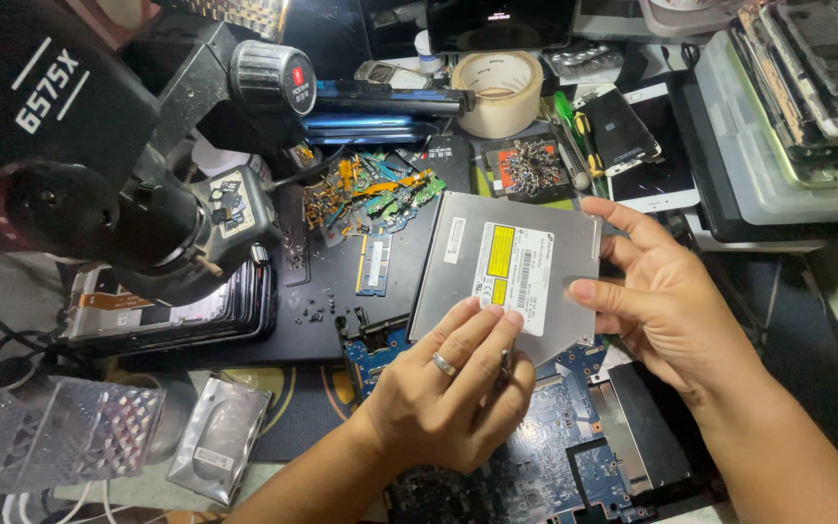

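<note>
Black metal microscope (99,175) fills the far left, its knurled knob catching light. Near left lie two silvery antistatic bags (217,437), crinkled and flat. A stack of dark phones or panels (172,315) sits under the microscope. Centre far: a heap of orange and green flex parts (370,189), a green memory stick (373,264) and loose screws on a dark mat, with a roll of beige tape (497,92) beyond.

Left hand (448,393), ringed, has its fingers closed together on the near edge of the slim grey optical drive (501,272), a flat brushed-metal slab with white and yellow labels. Whether a small tool is pinched under the fingers cannot be told. Right hand (666,306) clamps the drive's right edge, thumb on top.

Judgement: the drive is held clear above the blue laptop board (555,437), so it appears already out; the board remains bare and exposed.

Far right: clear plastic trays (797,146) of stacked parts.
</note>
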Action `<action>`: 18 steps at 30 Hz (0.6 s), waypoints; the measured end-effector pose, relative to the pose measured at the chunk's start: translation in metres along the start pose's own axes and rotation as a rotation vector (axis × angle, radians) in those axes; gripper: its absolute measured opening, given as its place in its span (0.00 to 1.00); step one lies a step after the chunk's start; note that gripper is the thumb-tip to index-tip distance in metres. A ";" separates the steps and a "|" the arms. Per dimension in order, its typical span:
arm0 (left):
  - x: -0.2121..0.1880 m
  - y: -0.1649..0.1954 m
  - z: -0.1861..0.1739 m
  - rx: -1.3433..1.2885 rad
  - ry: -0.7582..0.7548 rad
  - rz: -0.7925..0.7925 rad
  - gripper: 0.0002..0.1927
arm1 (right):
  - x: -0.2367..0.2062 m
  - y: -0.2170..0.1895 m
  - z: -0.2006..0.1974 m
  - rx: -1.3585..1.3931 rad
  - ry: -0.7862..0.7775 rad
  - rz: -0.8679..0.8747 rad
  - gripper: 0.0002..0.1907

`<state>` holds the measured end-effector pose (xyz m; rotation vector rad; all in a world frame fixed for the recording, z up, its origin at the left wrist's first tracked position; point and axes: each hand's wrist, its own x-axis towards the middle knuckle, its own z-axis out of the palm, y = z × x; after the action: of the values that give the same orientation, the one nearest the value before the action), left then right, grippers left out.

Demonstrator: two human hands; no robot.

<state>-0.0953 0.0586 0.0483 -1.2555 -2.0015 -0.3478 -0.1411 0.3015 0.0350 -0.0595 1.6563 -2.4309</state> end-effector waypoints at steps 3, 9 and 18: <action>0.000 0.000 0.001 0.028 -0.003 0.026 0.05 | 0.000 0.002 0.002 -0.003 -0.006 0.002 0.41; -0.002 -0.003 0.001 0.102 -0.001 0.083 0.05 | -0.001 0.006 0.000 0.055 -0.182 -0.075 0.50; -0.002 -0.002 0.003 0.132 -0.012 0.103 0.05 | -0.002 0.006 0.006 -0.091 -0.034 -0.022 0.64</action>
<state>-0.0978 0.0576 0.0453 -1.2733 -1.9286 -0.1555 -0.1375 0.2941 0.0316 -0.1322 1.7589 -2.3556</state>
